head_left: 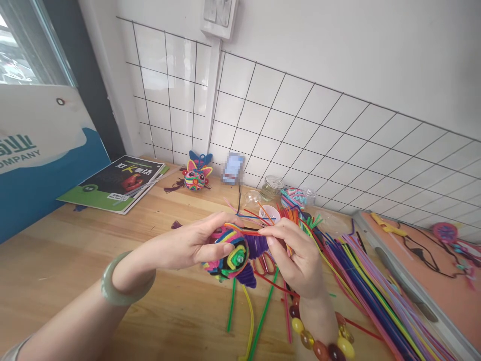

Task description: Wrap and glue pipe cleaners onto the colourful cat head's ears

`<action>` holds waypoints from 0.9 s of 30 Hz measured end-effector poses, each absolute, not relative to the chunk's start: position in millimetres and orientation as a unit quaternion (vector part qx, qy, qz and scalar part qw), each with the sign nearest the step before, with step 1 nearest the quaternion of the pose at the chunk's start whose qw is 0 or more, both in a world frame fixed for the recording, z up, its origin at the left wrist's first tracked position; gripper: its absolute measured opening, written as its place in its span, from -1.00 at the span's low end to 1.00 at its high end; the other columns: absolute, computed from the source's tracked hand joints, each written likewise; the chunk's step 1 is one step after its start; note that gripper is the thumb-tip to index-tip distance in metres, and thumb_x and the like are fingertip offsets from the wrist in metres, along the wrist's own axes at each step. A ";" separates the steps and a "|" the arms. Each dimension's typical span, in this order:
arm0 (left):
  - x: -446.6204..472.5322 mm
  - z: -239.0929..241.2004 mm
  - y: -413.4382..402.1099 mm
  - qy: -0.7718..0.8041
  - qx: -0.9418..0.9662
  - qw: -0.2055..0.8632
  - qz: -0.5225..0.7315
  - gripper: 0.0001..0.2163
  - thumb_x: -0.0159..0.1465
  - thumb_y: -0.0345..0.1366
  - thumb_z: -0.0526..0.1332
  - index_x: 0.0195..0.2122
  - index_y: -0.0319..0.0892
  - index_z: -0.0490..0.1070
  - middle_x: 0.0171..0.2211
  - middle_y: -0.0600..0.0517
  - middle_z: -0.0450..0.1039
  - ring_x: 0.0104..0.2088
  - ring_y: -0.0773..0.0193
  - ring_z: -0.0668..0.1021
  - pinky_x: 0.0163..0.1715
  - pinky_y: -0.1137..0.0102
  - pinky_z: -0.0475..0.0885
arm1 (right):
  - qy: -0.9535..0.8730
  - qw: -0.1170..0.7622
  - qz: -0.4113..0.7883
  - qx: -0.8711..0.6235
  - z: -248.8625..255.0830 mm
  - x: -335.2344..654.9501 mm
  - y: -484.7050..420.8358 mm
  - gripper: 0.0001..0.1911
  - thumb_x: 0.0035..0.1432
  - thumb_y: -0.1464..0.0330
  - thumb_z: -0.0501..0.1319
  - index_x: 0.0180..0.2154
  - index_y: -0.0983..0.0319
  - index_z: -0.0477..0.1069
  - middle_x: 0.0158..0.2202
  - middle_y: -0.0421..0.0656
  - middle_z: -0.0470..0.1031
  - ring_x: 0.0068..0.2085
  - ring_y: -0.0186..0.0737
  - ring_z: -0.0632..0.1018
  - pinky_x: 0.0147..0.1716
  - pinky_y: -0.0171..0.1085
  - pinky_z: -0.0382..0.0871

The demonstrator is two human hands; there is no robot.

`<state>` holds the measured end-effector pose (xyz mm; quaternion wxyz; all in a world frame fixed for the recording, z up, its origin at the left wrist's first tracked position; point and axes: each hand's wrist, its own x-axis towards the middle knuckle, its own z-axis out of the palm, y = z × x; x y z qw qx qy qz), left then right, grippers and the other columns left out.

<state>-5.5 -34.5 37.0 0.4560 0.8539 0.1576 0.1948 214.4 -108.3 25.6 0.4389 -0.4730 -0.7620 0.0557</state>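
So, right at the middle of the frame we've got this stripy multicolour ball (237, 258), with ridged purple flaps (256, 245) sticking out on its right side. Our left hand (205, 238) is wrapped round it, thumb across the front and fingers over the top, probably so it can't roll or twist. Our right hand (296, 258) is pinching an orange-red strand (251, 231) between thumb and fingertips, just right of the ball's top edge. We reckon pulling it out sideways like that keeps it taut and easy to steer.

Just below, between the hands, there's a pair of red-handled scissors (265, 264), handy for a quick snip, we guess. Loose green stems (232, 306) lie lower centre on the wooden table (158, 311). The big stem bundle (379, 291) fans out at lower right, likely parked there for easy grabbing. Further up, a cat-faced ball (195, 179) sits upper centre-left, facing us, maybe as a reference. The yellow glue gun (389, 225) rests on the orange board (428, 255) far right.
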 end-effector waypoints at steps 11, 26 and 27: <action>-5.7 32.8 -31.5 0.161 0.863 0.439 0.191 -0.70 0.28 -0.14 -0.01 0.00 -0.08 0.20 -0.06 -0.03 0.29 -0.08 0.24 0.36 -0.07 0.40 0.29 | -0.758 0.444 0.071 -0.473 25.3 213.6 -107.4 -0.80 0.11 0.48 0.07 -0.27 0.21 0.43 -0.46 -0.19 0.34 -0.45 -0.29 0.39 -0.47 -0.28 0.25; -5.2 32.8 -32.8 0.156 0.862 0.446 0.186 -0.71 0.27 -0.15 0.01 -0.01 -0.10 0.20 -0.08 -0.03 0.29 -0.09 0.22 0.36 -0.08 0.37 0.29 | -0.753 0.450 0.093 -0.471 24.2 214.5 -107.0 -0.81 0.12 0.45 0.07 -0.31 0.21 0.45 -0.48 -0.19 0.35 -0.47 -0.31 0.37 -0.50 -0.29 0.23; -5.1 32.3 -32.2 0.155 0.863 0.443 0.186 -0.70 0.26 -0.15 0.01 -0.01 -0.09 0.21 -0.07 -0.04 0.29 -0.09 0.21 0.36 -0.07 0.36 0.28 | -0.753 0.452 0.095 -0.470 24.2 214.8 -106.9 -0.81 0.12 0.45 0.07 -0.31 0.21 0.45 -0.47 -0.18 0.36 -0.46 -0.30 0.38 -0.48 -0.28 0.25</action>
